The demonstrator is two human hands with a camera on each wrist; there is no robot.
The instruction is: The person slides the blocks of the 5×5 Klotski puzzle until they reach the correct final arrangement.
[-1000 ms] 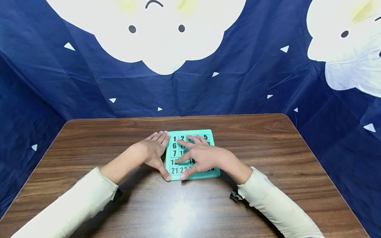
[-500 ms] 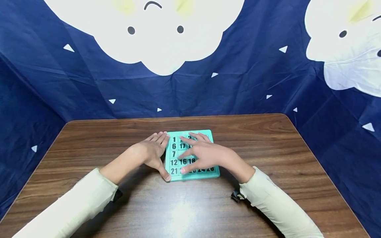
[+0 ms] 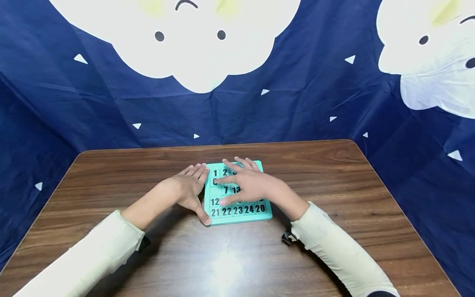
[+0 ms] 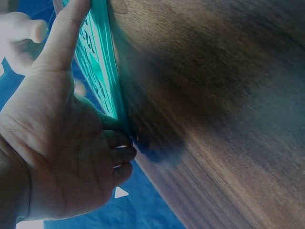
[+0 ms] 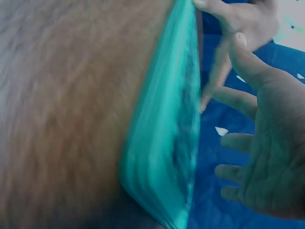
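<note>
A teal number slide puzzle (image 3: 238, 211) lies flat on the wooden table, its black numbers facing up. Along its left edge rests my left hand (image 3: 188, 189), fingers straight near the far corner and thumb at the near corner. My right hand (image 3: 254, 185) is spread over the board, with the index fingertip on the tile marked 6 and the thumb over the fourth row. A gap shows left of the tile marked 7 (image 3: 226, 190). The right hand hides much of the upper right tiles. In the right wrist view, the puzzle's thick side (image 5: 152, 148) stands beside my extended fingers.
The brown wooden table (image 3: 334, 181) reaches back to a blue cloth (image 3: 297, 111) printed with white clouds and small triangles, which also hangs at both sides. Light-coloured sleeves (image 3: 334, 243) cover both forearms, with a dark strap piece (image 3: 288, 237) under the right wrist.
The tile marked 16 has slid down, then the 7 has slid right, leaving a gap in the first column. My right hand has shifted up toward the 6; the left stays.
</note>
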